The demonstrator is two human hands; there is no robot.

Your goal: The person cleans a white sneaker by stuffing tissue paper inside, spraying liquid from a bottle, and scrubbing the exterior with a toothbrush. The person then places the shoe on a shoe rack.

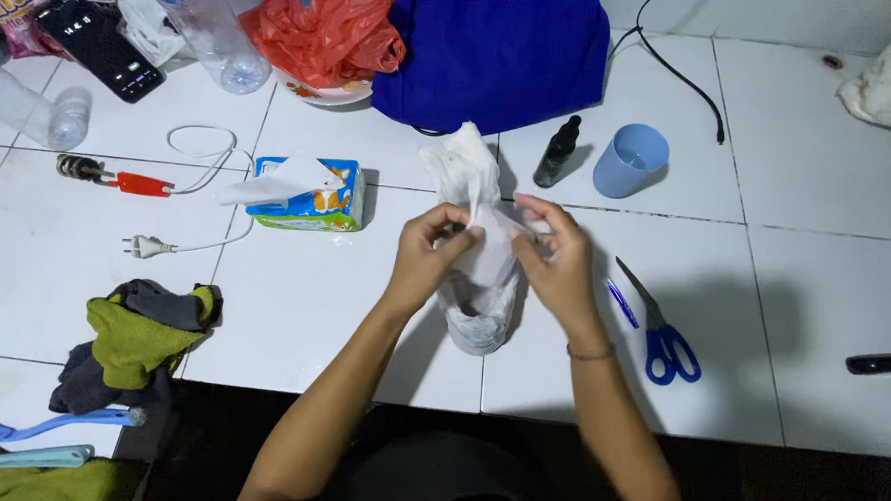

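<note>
Your forearms rise from the bottom of the frame to a white plastic bag (480, 299) lying on the white tiled surface (298, 307), and both hands meet at its upper part. Your left hand (428, 251) is pinched on the thin film on its side; your right hand (556, 256) is pinched on the film opposite, thumbs and fingertips almost touching across the bag. The bag's bulging bottom rests on the surface just toward you from the hands, and its twisted neck stands up just beyond them.

By the look of it, you are working at the bag's mouth or a fold of it, pulling or knotting the film; which of the two cannot be told. The next move seems to call for a firm, even grip on both sides so the thin plastic does not tear.

Right of the bag lie blue-handled scissors (659, 326) and a blue pen (622, 303). Beyond the bag stand a small dark bottle (558, 151) and a pale blue cup (630, 159), with a blue cloth bag (497, 48) farther back. Left of the bag sits a tissue box (308, 194); farther left, a white cable with a plug (150, 245).
</note>
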